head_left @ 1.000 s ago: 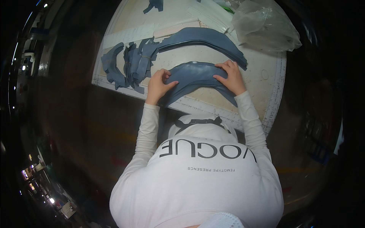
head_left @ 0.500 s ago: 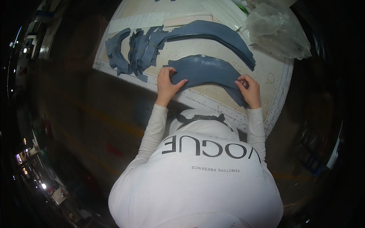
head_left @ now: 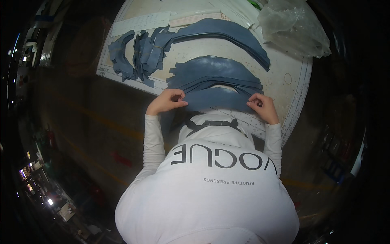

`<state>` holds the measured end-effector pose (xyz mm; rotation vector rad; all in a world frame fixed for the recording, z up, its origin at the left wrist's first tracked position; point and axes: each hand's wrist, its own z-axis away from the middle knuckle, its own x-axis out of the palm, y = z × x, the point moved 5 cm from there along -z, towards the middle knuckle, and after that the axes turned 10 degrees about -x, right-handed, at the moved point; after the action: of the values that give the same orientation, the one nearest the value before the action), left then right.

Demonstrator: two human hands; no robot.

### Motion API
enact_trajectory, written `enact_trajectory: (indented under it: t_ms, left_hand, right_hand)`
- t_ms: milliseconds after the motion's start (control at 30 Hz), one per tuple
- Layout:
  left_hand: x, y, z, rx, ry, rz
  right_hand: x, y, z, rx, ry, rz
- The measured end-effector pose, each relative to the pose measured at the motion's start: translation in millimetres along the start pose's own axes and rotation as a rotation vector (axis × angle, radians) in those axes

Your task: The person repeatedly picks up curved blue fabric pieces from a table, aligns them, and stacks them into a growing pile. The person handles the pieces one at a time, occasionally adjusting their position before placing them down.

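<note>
A curved blue-grey piece of thin, slightly shiny sheet material spans the space between my hands at the table's near edge. My left hand pinches its left end between thumb and fingers. At the other end, the fingertips of my right hand are closed on it. Just beyond lies a fanned stack of similar curved pieces, its layers uneven at the left end. Whether the sheet is leather or cloth, I cannot tell.
Farther back lies another curved stack. Bundles of smaller blue-grey pieces sit at the left, beside one curved bundle. Paper sheets and a clear plastic bag occupy the far side of the white table.
Both hands have drawn back toward my body, bringing one curved piece off the near stack. My left hand has also shifted left. The near stack's lower layers now look fanned out.
</note>
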<state>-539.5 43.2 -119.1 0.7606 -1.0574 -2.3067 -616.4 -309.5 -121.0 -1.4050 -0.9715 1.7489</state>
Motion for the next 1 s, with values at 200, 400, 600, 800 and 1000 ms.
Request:
enact_trajectory:
  t_ms: [200, 400, 600, 800, 1000]
  left_hand:
    - [-25, 16, -7, 0.137, 0.183, 0.064]
    - [-34, 16, -57, 0.168, 0.493, 0.065]
    - [-27, 29, -59, 0.332, 0.664, -0.149]
    - [-20, 32, -51, 0.359, 0.798, -0.276]
    - [-22, 28, -49, 0.272, 0.688, -0.075]
  right_hand:
    - [-12, -12, -18, -0.098, 0.167, 0.012]
    - [-22, -8, -52, -0.122, 0.337, 0.111]
    - [-13, -18, -66, -0.282, 0.364, 0.31]
    - [-4, -28, -66, -0.339, 0.432, 0.489]
    - [-9, -36, -66, -0.399, 0.473, 0.383]
